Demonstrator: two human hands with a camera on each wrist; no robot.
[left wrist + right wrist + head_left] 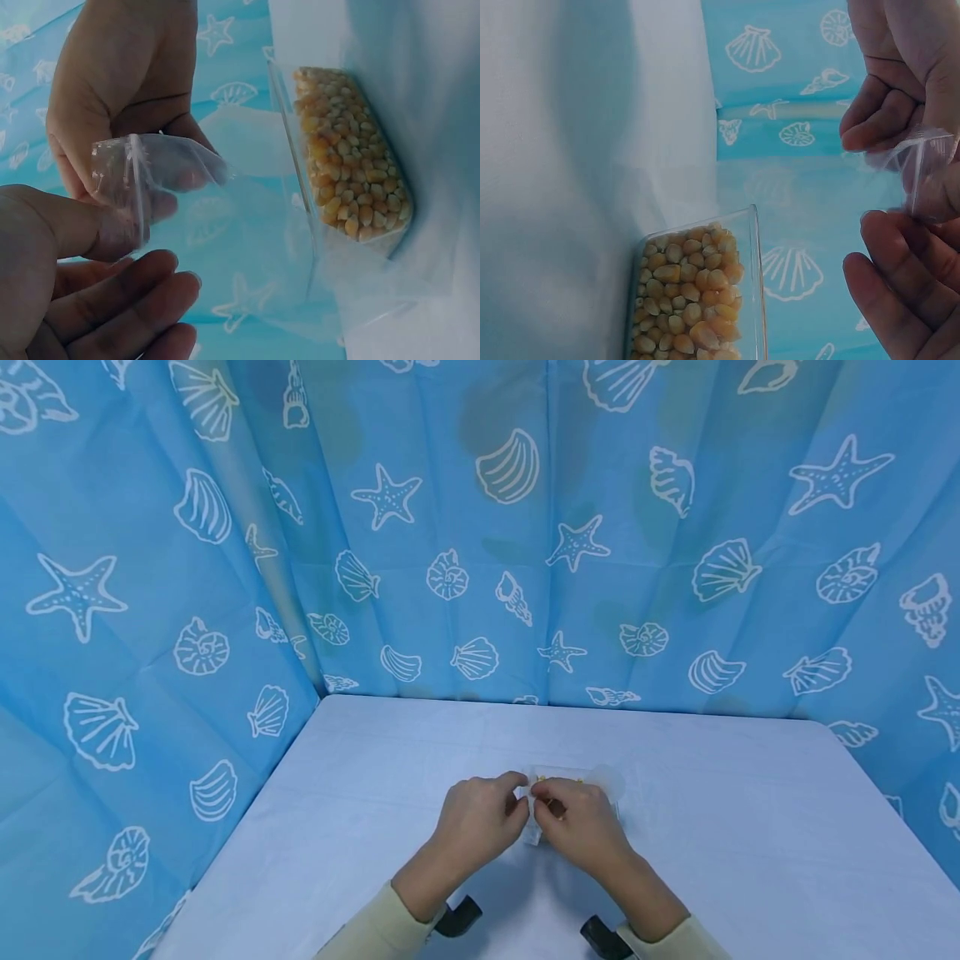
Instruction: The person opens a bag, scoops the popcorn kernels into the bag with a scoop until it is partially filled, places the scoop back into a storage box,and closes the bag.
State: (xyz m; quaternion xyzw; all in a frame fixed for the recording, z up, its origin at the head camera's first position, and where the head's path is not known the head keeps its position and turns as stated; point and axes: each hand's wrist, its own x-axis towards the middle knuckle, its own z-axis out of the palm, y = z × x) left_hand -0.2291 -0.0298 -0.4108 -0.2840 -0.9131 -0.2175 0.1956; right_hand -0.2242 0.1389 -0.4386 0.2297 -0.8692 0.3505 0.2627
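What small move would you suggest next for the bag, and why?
Probably gently parting what looks like the mouth of the bag: the left hand and right hand both pinch its edge, it looks empty, and the corn lies in the box.

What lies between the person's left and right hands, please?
In the left wrist view, a clear plastic bag spans from left hand to right hand.

Wears pale ylw slvs (378,927), blk wrist cams (459,917).
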